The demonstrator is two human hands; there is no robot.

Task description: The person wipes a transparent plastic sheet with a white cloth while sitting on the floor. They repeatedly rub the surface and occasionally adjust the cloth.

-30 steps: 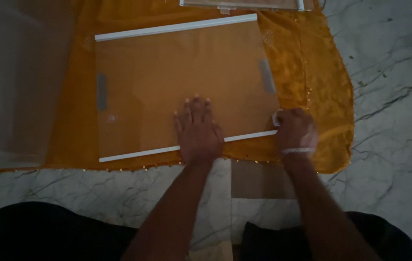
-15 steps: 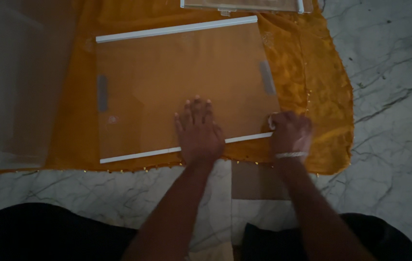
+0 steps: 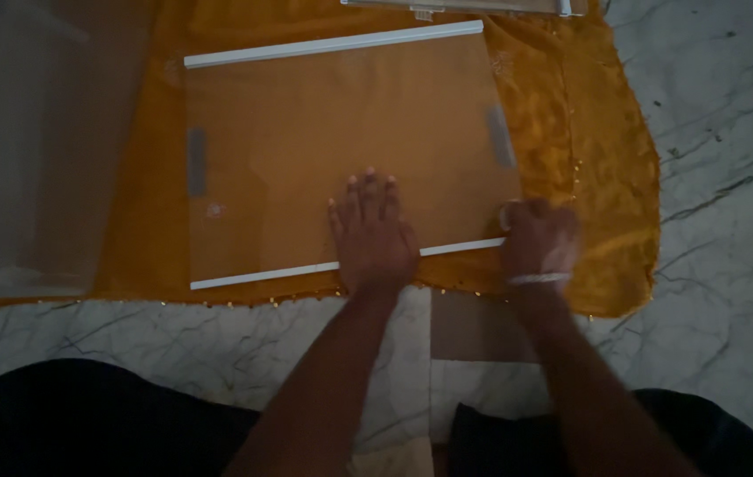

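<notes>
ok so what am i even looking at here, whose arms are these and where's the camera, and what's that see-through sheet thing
The camera is worn on a person's head and looks down, so the two bare arms coming up from the bottom are that person's own. There is no machine here.

On the marble floor lies an orange-yellow cloth. On the cloth rests a clear glass panel with a white strip along its far edge and another along its near edge, and small grey patches near its left and right sides.

The left hand lies flat, fingers spread, on the panel beside the near strip. The right hand is curled at the panel's near right corner, with something small and white at its fingers; what it is cannot be told. A second clear sheet lies at the left, and another framed piece peeks in at the top.
</notes>
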